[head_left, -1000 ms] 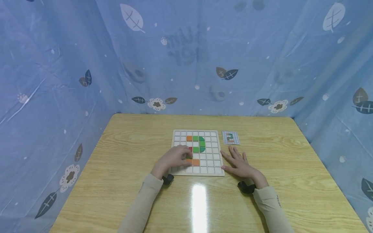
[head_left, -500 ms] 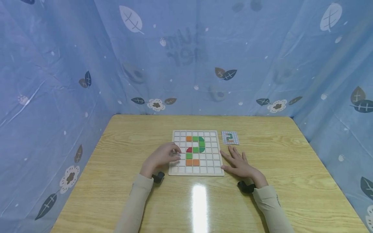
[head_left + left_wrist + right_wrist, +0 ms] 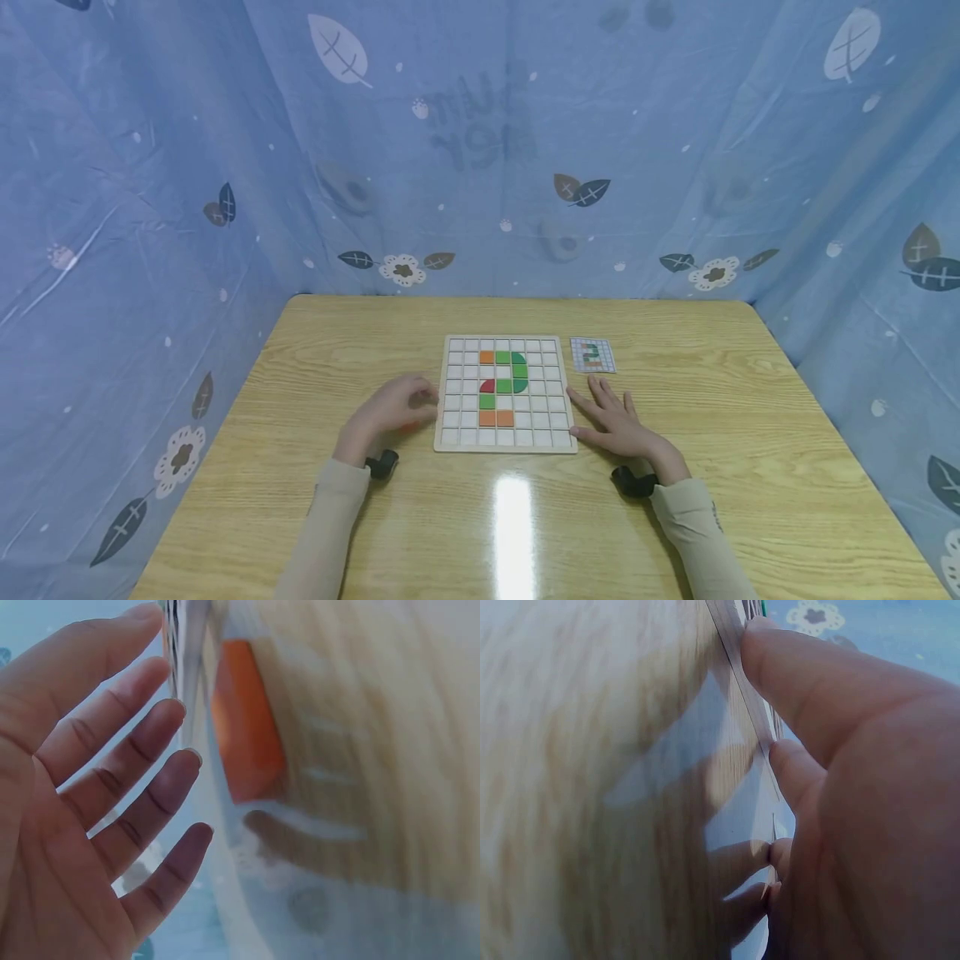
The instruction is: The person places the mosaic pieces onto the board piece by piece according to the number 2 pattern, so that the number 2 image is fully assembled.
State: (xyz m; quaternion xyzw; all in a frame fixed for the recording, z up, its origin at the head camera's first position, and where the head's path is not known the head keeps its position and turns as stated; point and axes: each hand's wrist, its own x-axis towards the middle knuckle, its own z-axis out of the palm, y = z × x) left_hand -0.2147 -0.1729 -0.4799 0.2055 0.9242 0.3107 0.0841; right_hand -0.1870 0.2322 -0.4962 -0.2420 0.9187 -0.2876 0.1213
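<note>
A white gridded board with a pale wooden rim [image 3: 506, 452] lies flat on the table. Orange, green and red tiles [image 3: 504, 386] sit in its squares, forming a shape like a 2. My left hand [image 3: 390, 410] hovers just off the board's left edge, fingers spread and slightly bent, with nothing in them. Close by on the table is a loose orange block [image 3: 247, 724], mostly hidden behind that hand in the head view. My right hand [image 3: 617, 425] rests with spread fingers at the board's right edge, thumb and fingertips touching or very near the rim.
A small printed card [image 3: 592, 356] with a similar 2 pattern lies beyond my right hand, beside the board's upper right corner. Blue patterned curtains [image 3: 480, 167] hang behind the wooden table [image 3: 337, 333] and at both sides.
My left hand has moved left, from over the tiles to beyond the board's left edge, uncovering the lower tiles. The right hand stays in place.
</note>
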